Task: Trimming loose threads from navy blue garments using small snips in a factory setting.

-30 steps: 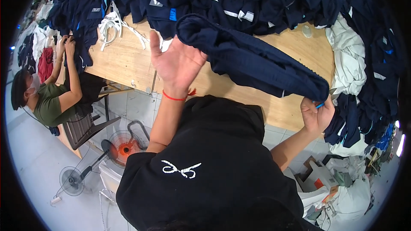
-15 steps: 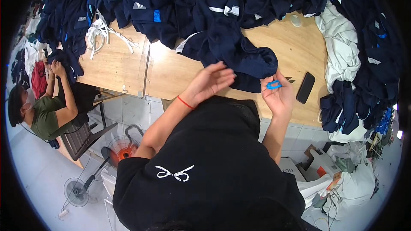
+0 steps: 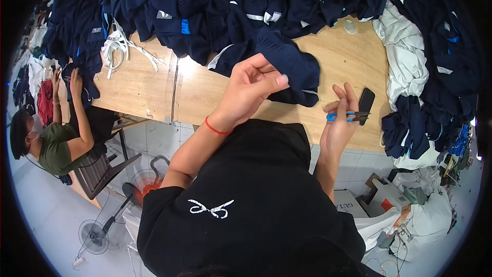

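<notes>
A navy garment (image 3: 294, 64) lies on the wooden table in front of me, its ribbed end lifted. My left hand (image 3: 248, 90), with a red string at the wrist, grips that end. Its fingertips are hidden behind the cloth, and the thumb shows below. To the right, apart from the garment, my right hand (image 3: 341, 123) holds blue-handled thread snips (image 3: 338, 116). Their dark blades point right, toward a black phone (image 3: 365, 105) lying on the table.
Navy garments (image 3: 215, 0) pile along the table's far side. White cloth (image 3: 402, 56) and more navy pieces heap at the right. White straps (image 3: 117, 51) lie at the left. A seated co-worker (image 3: 64, 138) handles dark cloth beyond them. Fans (image 3: 95, 236) stand on the floor.
My left hand has taken hold of the garment's ribbed end and raised it. My right hand has let go of the cloth and moved right, the snips' blades now turned outward.
</notes>
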`<state>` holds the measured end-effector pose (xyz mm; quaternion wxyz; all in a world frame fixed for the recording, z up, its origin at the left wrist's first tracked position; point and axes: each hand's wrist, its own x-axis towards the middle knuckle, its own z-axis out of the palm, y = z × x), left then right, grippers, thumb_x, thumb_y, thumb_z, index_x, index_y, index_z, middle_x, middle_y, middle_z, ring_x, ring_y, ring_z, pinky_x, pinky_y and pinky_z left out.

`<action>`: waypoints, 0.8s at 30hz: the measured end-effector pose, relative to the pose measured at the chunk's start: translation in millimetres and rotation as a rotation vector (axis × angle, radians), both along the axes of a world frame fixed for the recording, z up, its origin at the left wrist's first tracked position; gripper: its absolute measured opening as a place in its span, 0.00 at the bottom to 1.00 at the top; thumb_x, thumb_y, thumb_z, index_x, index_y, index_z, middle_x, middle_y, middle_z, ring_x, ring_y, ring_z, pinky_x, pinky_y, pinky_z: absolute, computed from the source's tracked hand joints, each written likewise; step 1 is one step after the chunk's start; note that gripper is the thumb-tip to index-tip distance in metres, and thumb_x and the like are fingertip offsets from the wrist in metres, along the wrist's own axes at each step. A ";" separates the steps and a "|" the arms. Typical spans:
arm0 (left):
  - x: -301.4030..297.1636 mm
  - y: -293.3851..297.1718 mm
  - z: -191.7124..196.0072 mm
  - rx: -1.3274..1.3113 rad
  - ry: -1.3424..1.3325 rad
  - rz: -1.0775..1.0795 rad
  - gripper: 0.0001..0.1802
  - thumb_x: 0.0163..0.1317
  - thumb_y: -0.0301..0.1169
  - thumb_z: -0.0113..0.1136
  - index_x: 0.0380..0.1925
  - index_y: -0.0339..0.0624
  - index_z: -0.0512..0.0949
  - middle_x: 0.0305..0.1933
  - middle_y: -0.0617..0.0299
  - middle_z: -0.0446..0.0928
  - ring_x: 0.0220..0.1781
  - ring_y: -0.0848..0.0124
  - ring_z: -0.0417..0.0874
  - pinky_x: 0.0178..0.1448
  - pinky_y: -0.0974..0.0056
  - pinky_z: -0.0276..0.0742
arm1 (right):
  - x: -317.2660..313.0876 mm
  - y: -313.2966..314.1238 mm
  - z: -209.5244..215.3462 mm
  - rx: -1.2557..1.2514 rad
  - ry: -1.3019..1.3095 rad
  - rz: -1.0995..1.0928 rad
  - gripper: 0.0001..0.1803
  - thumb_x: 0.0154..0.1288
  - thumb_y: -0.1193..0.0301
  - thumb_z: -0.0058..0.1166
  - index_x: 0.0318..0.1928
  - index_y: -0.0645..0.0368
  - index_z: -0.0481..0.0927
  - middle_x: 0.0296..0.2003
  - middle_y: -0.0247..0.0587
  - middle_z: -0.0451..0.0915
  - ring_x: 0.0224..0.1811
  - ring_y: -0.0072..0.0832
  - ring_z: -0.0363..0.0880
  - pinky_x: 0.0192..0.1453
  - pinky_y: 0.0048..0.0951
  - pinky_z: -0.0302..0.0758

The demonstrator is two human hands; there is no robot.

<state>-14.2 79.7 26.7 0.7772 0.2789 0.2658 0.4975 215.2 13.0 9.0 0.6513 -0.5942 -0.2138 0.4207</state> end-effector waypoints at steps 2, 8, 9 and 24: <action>1.6 -4.7 8.8 0.036 0.018 0.041 0.06 0.69 0.17 0.68 0.43 0.34 0.81 0.39 0.68 0.81 0.39 0.85 0.76 0.43 0.75 0.72 | -7.0 4.3 28.3 -0.024 -0.320 0.068 0.16 0.81 0.75 0.56 0.64 0.67 0.81 0.50 0.44 0.87 0.40 0.23 0.85 0.44 0.21 0.77; 2.2 -11.2 31.7 0.143 0.247 0.084 0.15 0.69 0.16 0.67 0.30 0.40 0.71 0.37 0.71 0.77 0.37 0.88 0.73 0.41 0.77 0.71 | -45.8 19.4 74.0 0.318 -0.800 0.274 0.21 0.56 0.85 0.75 0.52 0.59 0.91 0.40 0.34 0.83 0.26 0.13 0.68 0.29 0.19 0.63; 0.9 -12.9 30.1 0.161 0.271 0.070 0.15 0.70 0.16 0.66 0.30 0.40 0.70 0.36 0.72 0.76 0.38 0.88 0.72 0.41 0.77 0.70 | -52.1 22.7 77.1 0.355 -0.854 0.293 0.21 0.56 0.84 0.76 0.52 0.59 0.91 0.40 0.35 0.82 0.27 0.15 0.70 0.29 0.20 0.65; -3.8 -24.1 24.9 0.423 0.358 0.061 0.07 0.64 0.11 0.60 0.37 0.29 0.74 0.39 0.66 0.74 0.44 0.83 0.72 0.49 0.74 0.73 | -49.2 31.3 56.9 0.501 -0.756 0.263 0.06 0.67 0.82 0.68 0.42 0.63 0.86 0.39 0.38 0.81 0.30 0.18 0.73 0.34 0.19 0.67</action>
